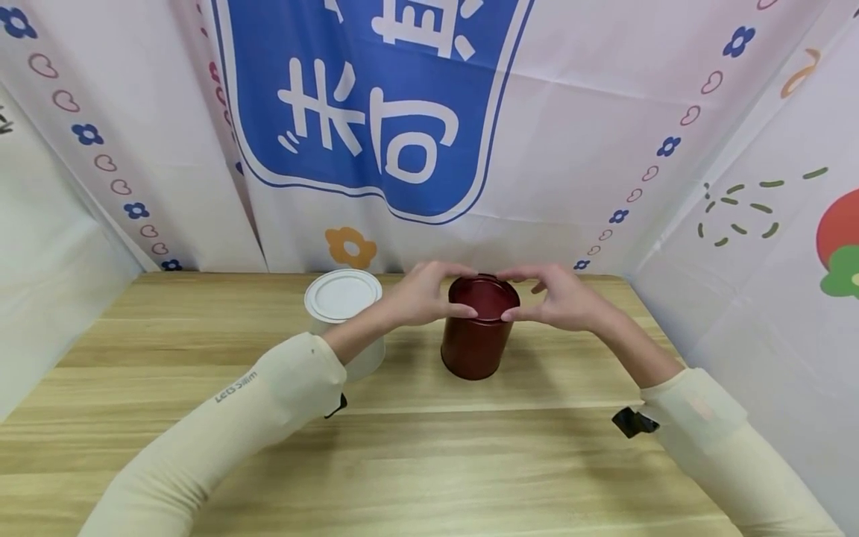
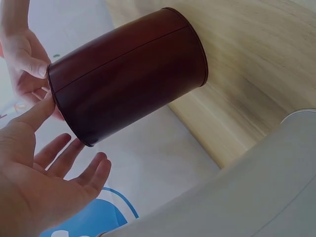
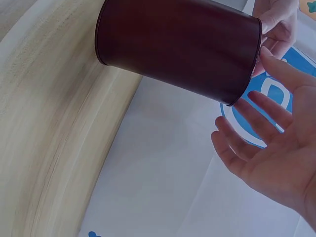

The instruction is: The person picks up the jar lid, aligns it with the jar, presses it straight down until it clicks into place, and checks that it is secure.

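Note:
A dark red canister [image 1: 475, 350] stands upright near the back of the table, its round top showing a raised rim. My left hand [image 1: 429, 294] is at the left of this rim, thumb on the near edge and index finger at the far edge. From the right, my right hand [image 1: 560, 298] grips the rim the same way. In the left wrist view, the other fingers of the left hand [image 2: 44, 182] spread loosely below the canister [image 2: 128, 74]. The right wrist view shows the right hand [image 3: 276, 133] with its lower fingers also loose beside the rim.
Left of the canister stands a white lidded can [image 1: 344, 294], partly hidden behind my left forearm. The wooden table [image 1: 429, 470] ends at a printed cloth backdrop [image 1: 550, 149], with cloth walls on both sides.

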`<state>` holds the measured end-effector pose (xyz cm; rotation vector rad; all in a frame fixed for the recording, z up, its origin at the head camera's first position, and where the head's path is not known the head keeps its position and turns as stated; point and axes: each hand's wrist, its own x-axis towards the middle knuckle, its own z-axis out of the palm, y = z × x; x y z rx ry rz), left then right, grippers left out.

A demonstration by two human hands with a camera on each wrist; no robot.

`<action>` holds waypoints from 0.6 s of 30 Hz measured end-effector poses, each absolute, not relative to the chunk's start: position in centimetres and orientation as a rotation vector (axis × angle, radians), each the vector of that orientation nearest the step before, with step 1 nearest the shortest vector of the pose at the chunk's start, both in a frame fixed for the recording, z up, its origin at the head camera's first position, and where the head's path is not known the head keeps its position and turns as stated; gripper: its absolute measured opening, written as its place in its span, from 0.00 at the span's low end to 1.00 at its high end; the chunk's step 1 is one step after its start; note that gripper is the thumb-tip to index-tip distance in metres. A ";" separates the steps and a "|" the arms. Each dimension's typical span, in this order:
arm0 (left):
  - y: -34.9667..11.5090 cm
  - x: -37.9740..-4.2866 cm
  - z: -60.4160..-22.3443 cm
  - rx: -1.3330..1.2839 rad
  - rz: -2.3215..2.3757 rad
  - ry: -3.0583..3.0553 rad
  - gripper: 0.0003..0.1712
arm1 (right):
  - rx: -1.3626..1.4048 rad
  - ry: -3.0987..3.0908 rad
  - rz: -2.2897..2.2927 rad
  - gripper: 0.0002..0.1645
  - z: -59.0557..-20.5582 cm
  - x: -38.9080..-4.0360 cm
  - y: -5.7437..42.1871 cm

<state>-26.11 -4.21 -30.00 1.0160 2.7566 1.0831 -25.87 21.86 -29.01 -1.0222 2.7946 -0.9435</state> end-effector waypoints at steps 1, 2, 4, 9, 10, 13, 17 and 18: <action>-4.2 -26.1 -30.0 1.016 1.074 2.758 0.34 | -1.024 2.794 -0.935 0.34 -29.0 -25.9 21.9; -4.2 -26.1 -30.1 1.012 1.071 2.756 0.34 | -1.021 2.793 -0.931 0.35 -29.1 -25.8 21.9; -4.2 -26.1 -30.1 1.012 1.068 2.754 0.34 | -1.012 2.794 -0.926 0.35 -29.1 -25.8 21.9; -4.3 -26.1 -30.2 1.023 1.065 2.752 0.33 | -1.000 2.795 -0.926 0.34 -29.3 -25.9 21.8; -4.3 -26.1 -30.2 1.025 1.063 2.752 0.33 | -0.998 2.797 -0.927 0.34 -29.3 -25.9 21.8; -4.2 -26.2 -30.2 1.020 1.057 2.755 0.33 | -0.992 2.797 -0.936 0.34 -29.4 -25.9 21.7; -4.2 -26.2 -30.1 1.008 1.054 2.755 0.33 | -0.967 2.782 -0.973 0.33 -29.3 -25.9 21.7; -4.2 -26.2 -30.1 1.004 1.054 2.754 0.33 | -0.960 2.776 -0.982 0.33 -29.3 -25.9 21.7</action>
